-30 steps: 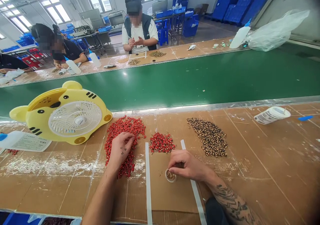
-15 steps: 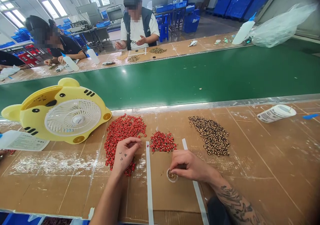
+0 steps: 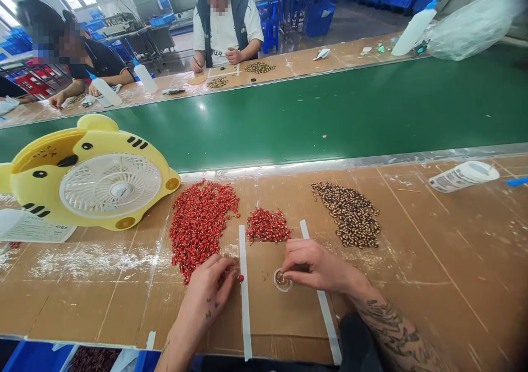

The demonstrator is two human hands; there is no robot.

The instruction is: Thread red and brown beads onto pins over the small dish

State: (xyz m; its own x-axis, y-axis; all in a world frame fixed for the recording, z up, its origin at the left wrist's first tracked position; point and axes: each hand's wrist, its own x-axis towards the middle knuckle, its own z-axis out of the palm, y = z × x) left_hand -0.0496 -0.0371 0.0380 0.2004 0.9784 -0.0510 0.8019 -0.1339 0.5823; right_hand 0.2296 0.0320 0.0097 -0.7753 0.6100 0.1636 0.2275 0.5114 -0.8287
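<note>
**Red bead at the left fingertips, cup under the right hand**

Red bead [image 3: 240, 278] lies on the desk [image 3: 433, 262], right at the tips of the left hand [image 3: 210, 295] and touching the white strip [image 3: 244, 289] on that hand's right. The left hand's fingers are curled in toward the bead. Whether they pinch it or only touch it cannot be told.

The right hand [image 3: 317, 264] is closed lightly on a small clear cup [image 3: 282, 280], with thumb and forefinger at its rim. The cup stands between the two hands, just right of the strip.

The bead looks tiny, hard and glossy, so it is probably very light and quick to roll or slip. A fingertip pinch across its narrow sides would suit it best. The cup seems thin and light enough to tip easily, so a hold at the rim should steady it.

A large red pile [image 3: 202, 223] lies just beyond the left hand. A small red pile [image 3: 268, 226] lies beyond the cup. A dark pile [image 3: 348, 215] lies beyond the right hand and to its right. A yellow fan [image 3: 91, 176] stands well off to the left.
</note>
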